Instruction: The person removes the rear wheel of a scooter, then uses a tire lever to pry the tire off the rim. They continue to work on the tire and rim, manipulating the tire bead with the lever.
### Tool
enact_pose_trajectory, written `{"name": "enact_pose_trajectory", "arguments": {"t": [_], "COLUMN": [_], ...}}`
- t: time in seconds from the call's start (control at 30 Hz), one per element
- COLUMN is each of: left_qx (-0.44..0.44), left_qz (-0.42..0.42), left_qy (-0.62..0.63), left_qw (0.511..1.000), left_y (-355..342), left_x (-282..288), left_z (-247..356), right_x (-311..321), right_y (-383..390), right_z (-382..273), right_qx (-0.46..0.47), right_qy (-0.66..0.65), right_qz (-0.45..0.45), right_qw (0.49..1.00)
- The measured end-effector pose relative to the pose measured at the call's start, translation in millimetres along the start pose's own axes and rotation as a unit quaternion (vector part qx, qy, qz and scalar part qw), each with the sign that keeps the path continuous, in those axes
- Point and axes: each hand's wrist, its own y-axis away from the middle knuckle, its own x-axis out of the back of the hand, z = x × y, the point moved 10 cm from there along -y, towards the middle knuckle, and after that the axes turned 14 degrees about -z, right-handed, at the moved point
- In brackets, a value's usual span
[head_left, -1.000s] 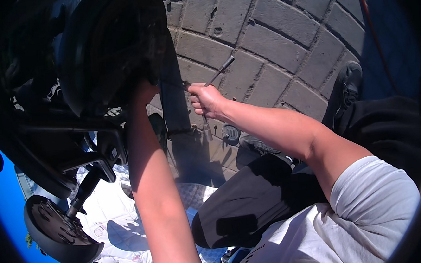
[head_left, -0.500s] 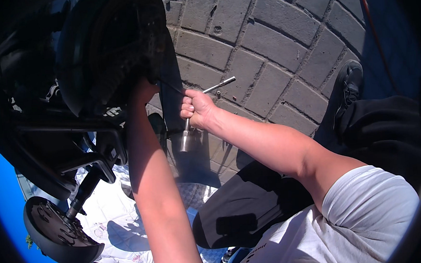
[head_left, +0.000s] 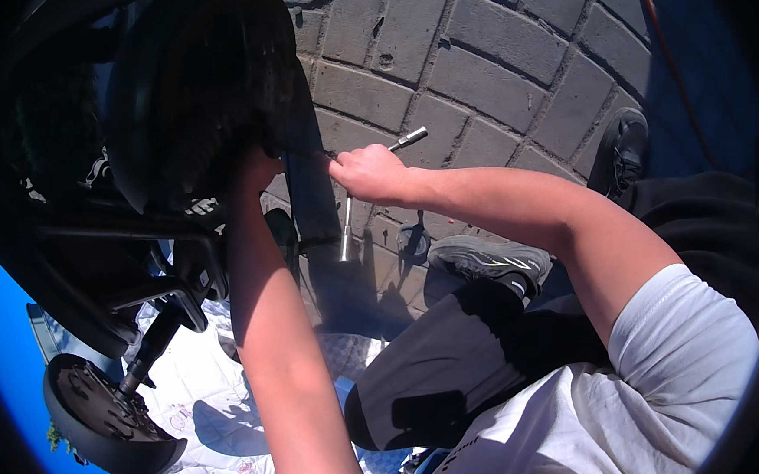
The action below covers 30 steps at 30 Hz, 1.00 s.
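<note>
The large black wheel (head_left: 195, 70) fills the upper left, deep in shadow. My left hand (head_left: 255, 165) reaches to its lower right part; the fingers are hidden in the dark there. My right hand (head_left: 368, 170) is closed around a metal cross-shaped socket wrench (head_left: 346, 239), back of the hand upward. One socket end sticks out to the upper right, another hangs down below the hand, and a dark shaft runs toward the wheel. What the far end engages is too dark to make out.
A black vehicle frame (head_left: 92, 227) and rounded black part (head_left: 104, 419) occupy the left. A white quilted cover (head_left: 206, 378) lies below. My bent leg (head_left: 431, 364) and shoes (head_left: 485, 261) are beside me on grey pavers (head_left: 498, 39). A red hose (head_left: 663, 46) runs along the right.
My right hand dipped down and left, then rose again and rolled so its back faces up. The wrench's arms have shifted angle with it. My left hand stays at the wheel.
</note>
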Motion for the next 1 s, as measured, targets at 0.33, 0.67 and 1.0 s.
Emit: {"name": "enact_pose_trajectory", "arguments": {"t": [0.33,0.67,1.0], "left_qx": [0.033,-0.03,-0.016], "left_qz": [-0.055,0.026,-0.005], "left_qy": [0.029,0.038,0.03], "left_qw": [0.998,0.999,0.999], "left_y": [-12.1,-18.9,-16.9], "left_x": [-13.7,-11.9,-11.0], "left_z": [-15.2,-15.3,-10.2], "right_x": [-75.8,-80.2,-18.6], "right_y": [8.2,-7.7,-10.3], "right_z": [26.9,4.8,25.7], "right_qx": [-0.186,-0.129,-0.091], "right_qy": [-0.851,-0.945,-0.515], "right_qz": [0.055,0.02,0.04], "right_qw": [0.488,0.301,0.851]}}
